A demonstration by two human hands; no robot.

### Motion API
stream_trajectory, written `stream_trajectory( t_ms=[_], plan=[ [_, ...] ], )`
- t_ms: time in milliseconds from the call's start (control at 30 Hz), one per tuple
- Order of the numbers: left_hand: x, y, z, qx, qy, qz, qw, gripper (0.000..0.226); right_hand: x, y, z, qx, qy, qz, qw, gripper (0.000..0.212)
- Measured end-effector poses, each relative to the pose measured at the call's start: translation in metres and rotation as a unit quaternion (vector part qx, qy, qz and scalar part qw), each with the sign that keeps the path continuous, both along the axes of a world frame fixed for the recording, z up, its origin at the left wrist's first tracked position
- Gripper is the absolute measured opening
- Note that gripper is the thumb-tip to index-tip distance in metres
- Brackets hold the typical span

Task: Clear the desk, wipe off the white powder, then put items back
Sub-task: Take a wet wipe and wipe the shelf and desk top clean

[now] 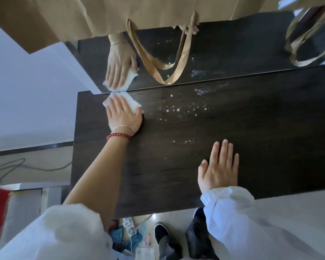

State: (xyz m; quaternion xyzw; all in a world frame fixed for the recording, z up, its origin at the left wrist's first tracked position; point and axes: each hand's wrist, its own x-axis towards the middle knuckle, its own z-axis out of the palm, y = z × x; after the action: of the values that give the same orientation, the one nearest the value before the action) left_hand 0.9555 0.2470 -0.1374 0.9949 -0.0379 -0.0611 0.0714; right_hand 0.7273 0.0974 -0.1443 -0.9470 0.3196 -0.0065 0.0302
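Observation:
A dark wooden desk [261, 147] fills the middle of the head view. My left hand [123, 114] lies flat at its far left edge, pressing a folded white tissue [131, 104] against the top. White powder [182, 111] is speckled over the centre, with a denser patch [203, 90] near the back edge. My right hand [219, 167] rests palm down near the front edge, fingers together, with nothing under it. A mirror [233, 53] behind the desk repeats the hand, tissue and powder.
A beige paper bag [101, 14] with ribbon handles shows at the top, reflected in the mirror. Items lie on the floor [131, 233] beneath the desk's front edge, beside my shoes [162, 234]. A white wall and grey cables [17, 167] are at the left.

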Motion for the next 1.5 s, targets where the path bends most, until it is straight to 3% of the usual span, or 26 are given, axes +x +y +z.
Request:
stream_trajectory(
  t_ms=[100,167,233,333,433,533,633,700,833,967,1067,1167,1233,1500],
  plan=[
    [-0.040,-0.058,0.001,-0.006,-0.015,-0.184,0.983,0.071,0.000,-0.001,0.000,0.005,-0.009,0.000,1.000,0.063],
    [-0.051,-0.066,0.002,0.000,0.001,-0.245,0.969,0.065,0.000,0.000,0.001,0.004,0.000,0.000,1.000,0.063],
    [-0.038,-0.045,0.003,0.012,-0.015,-0.219,0.976,0.066,0.000,-0.001,0.001,0.000,0.009,0.001,1.000,0.060],
    [-0.014,0.009,0.003,0.012,-0.037,-0.083,0.996,0.069,-0.001,-0.001,0.000,0.005,0.012,0.002,1.000,0.060],
    [0.003,0.036,0.008,0.003,0.006,0.036,0.999,0.072,-0.001,-0.001,0.000,0.017,0.006,0.003,1.000,0.063],
    [0.015,0.016,0.013,-0.006,0.027,0.087,0.996,0.073,-0.001,-0.001,0.001,0.022,0.000,0.003,1.000,0.062],
    [0.008,-0.029,0.013,0.007,0.019,0.034,0.999,0.071,0.000,-0.001,0.001,0.024,0.006,0.004,1.000,0.062],
    [-0.009,-0.063,0.010,0.017,0.010,-0.070,0.997,0.071,0.000,-0.001,0.001,0.025,0.004,0.002,1.000,0.062],
    [-0.033,-0.124,0.007,0.002,0.003,-0.275,0.962,0.059,0.000,0.000,0.002,0.023,0.006,0.000,1.000,0.063],
    [-0.023,-0.129,0.018,0.028,0.034,-0.369,0.929,0.052,0.000,-0.002,0.003,0.017,0.020,-0.002,1.000,0.064],
    [-0.035,-0.079,0.014,0.036,0.021,-0.354,0.935,0.054,-0.001,-0.003,0.003,0.024,0.020,0.002,1.000,0.064],
    [-0.048,-0.025,0.012,0.044,0.013,-0.224,0.973,0.056,-0.001,-0.003,0.002,0.030,0.012,0.008,0.999,0.064],
    [-0.065,-0.009,0.012,0.047,0.007,-0.182,0.982,0.060,-0.001,-0.004,0.002,0.030,0.007,0.011,0.999,0.061],
    [-0.170,-0.046,0.010,0.030,0.019,-0.320,0.947,0.053,-0.002,-0.007,0.002,0.052,-0.027,0.006,0.998,0.058]
  ],
)
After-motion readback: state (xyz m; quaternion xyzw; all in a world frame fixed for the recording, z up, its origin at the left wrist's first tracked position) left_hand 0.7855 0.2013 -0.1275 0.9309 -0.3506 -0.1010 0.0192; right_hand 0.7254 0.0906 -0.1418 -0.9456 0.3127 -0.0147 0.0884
